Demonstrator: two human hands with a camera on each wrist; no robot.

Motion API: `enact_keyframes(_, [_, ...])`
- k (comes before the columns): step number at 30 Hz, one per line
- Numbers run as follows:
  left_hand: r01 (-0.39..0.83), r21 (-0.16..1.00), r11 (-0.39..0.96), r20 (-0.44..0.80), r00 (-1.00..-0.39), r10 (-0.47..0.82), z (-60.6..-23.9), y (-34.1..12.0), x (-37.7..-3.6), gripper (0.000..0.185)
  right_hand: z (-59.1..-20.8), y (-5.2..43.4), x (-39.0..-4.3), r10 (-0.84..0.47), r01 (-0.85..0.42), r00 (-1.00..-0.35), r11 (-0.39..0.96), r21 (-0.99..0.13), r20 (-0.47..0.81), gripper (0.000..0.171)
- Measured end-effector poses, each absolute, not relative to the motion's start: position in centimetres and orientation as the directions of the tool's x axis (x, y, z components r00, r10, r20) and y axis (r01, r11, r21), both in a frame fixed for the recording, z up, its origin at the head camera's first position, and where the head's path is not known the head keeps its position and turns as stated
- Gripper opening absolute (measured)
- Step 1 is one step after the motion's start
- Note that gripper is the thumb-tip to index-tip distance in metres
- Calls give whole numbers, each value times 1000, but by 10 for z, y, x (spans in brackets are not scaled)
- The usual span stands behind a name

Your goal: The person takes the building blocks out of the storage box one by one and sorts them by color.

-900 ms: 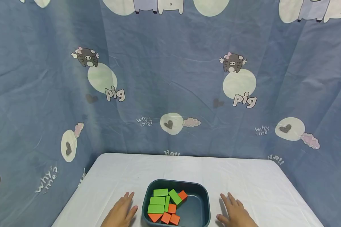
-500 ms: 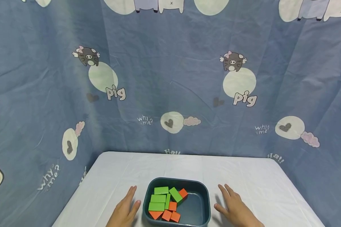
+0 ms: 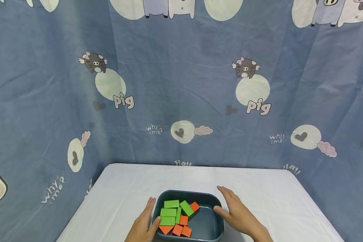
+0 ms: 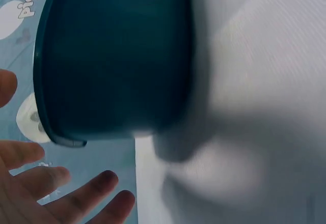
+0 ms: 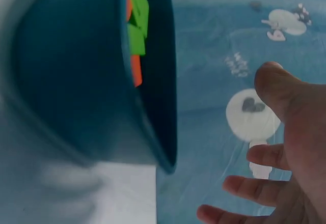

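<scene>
A dark teal tub (image 3: 205, 196) sits on the white table (image 3: 260, 191) near its front edge. Inside lie several green blocks (image 3: 168, 212) and orange blocks (image 3: 182, 229), crowded to the left. My left hand (image 3: 145, 220) is at the tub's left wall with straight fingers and the thumb at the rim. My right hand (image 3: 234, 211) is at the tub's right rim, fingers spread, thumb over the edge. The left wrist view shows the tub's outer wall (image 4: 117, 56) beside my fingers (image 4: 81, 198). The right wrist view shows the tub's rim (image 5: 165, 81) and my spread hand (image 5: 285, 147).
A blue curtain (image 3: 181, 84) printed with cartoon pigs hangs close behind and to both sides of the table. The white tablecloth stretches left, right and behind the tub.
Both hands have moved inward from the table beside the tub to its left and right walls. The tub and blocks have stayed put.
</scene>
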State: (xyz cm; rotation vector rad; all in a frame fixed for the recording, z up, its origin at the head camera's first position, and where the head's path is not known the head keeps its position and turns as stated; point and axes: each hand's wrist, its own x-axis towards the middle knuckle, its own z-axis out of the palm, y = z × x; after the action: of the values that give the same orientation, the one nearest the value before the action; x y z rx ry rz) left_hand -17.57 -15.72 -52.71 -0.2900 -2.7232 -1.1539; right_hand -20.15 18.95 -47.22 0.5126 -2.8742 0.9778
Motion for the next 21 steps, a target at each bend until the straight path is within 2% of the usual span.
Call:
enact_keyframes(8, [288,671,683,192,-958,215,-535,-152,-177,72,-465,169,-213,-336,-378,-923,691,-616,189,77])
enact_keyframes(15, [312,637,705,213,-950,228,-540,-152,-178,73,-470,153,-231,-323,-373,-922,590,-716,214,59])
enact_keyframes(21, [340,650,680,232,-941,248,-543,-152,-180,72,-477,144,-239,-350,-376,-914,552,-744,203,54])
